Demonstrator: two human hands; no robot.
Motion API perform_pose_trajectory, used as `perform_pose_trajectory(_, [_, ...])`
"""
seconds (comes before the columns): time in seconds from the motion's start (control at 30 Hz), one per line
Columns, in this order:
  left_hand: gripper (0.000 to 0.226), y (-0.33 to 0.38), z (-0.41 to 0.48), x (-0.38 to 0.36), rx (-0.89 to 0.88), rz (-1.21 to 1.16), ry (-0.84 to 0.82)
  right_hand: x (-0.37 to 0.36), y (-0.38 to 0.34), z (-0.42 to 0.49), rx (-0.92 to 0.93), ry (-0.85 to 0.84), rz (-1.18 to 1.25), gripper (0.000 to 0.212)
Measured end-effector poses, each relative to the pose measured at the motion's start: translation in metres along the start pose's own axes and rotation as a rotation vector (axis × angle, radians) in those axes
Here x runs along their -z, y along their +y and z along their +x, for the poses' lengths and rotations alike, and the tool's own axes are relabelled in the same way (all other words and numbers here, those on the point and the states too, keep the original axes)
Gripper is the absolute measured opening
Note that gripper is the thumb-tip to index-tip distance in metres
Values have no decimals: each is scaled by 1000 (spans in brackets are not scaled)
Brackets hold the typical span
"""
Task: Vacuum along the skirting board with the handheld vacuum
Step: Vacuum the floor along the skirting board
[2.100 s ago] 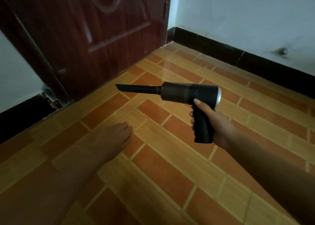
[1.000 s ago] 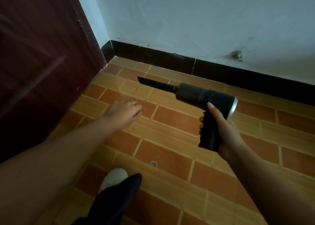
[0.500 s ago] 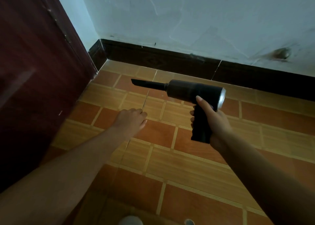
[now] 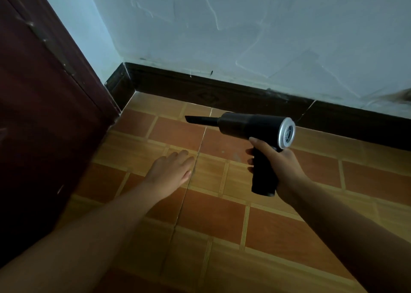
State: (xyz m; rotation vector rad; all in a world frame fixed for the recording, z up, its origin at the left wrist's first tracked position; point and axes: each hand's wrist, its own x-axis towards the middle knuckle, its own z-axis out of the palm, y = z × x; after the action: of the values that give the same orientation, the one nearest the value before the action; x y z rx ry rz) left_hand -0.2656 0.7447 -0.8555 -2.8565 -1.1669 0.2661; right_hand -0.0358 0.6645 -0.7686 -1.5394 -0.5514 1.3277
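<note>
Two bare hands reached out over the tiled floor [image 4: 222,221], both on the near side of the skirting [image 4: 222,92]. The right hand [image 4: 280,168] was closed around the black grip of the vacuum [image 4: 253,126], fingers [image 4: 251,152] wrapped round its front and the thumb laid up along the side toward the barrel. The grip hung down from the barrel, and its lower end showed below the palm. The barrel lay roughly parallel to the skirting and just in front of it, the silver vented end cap pointing right and the narrow black nozzle [image 4: 200,119] pointing left toward the corner where the skirting met the door [image 4: 44,115]. The nozzle tip was close to the skirting, over the first row of tiles; whether it touched the floor or the skirting could not be told.

The left hand [image 4: 171,172] was open and held nothing, palm down, fingers loosely extended and close together, aimed toward the skirting. It was farther from the skirting than the nozzle and left of the grip, well apart from the vacuum. Whether it rested on the tiles or hovered just above them could not be told. Above the skirting rose a pale, rough-plastered wall [image 4: 244,37].
</note>
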Motion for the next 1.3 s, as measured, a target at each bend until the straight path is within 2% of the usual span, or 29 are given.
perform_pose_trajectory(0.17, [53, -9, -8, -22, 110, 0, -148, -7, 4, 36, 9, -77, -74, 22])
perform_pose_trajectory(0.3, [56, -25, -28, -27, 236, 18, -292, -30, 10, 59, 41, -128, -129, 18])
perform_pose_trajectory(0.4, [56, -30, -44, -32, 340, -64, -374, -55, 12, 69, 80, -156, -161, 18])
perform_pose_trajectory(0.53, [56, -26, -56, -38, 433, -191, -372, -86, 18, 76, 131, -216, -195, 23])
perform_pose_trajectory(0.67, [55, -23, -61, -46, 498, -224, -387, -107, 24, 81, 201, -250, -258, 20])
perform_pose_trajectory(0.73, [54, -25, -59, -48, 520, -235, -365, -114, 26, 84, 242, -250, -311, 26])
perform_pose_trajectory(0.83, [53, -29, -54, -50, 557, -233, -328, -124, 28, 92, 307, -248, -431, 35])
perform_pose_trajectory(0.97, [55, -36, -48, -54, 625, -188, -383, -134, 35, 103, 399, -266, -605, 39])
perform_pose_trajectory(1.3, [53, -45, -46, -59, 596, -158, -371, -149, 40, 120, 728, -375, -1037, 42])
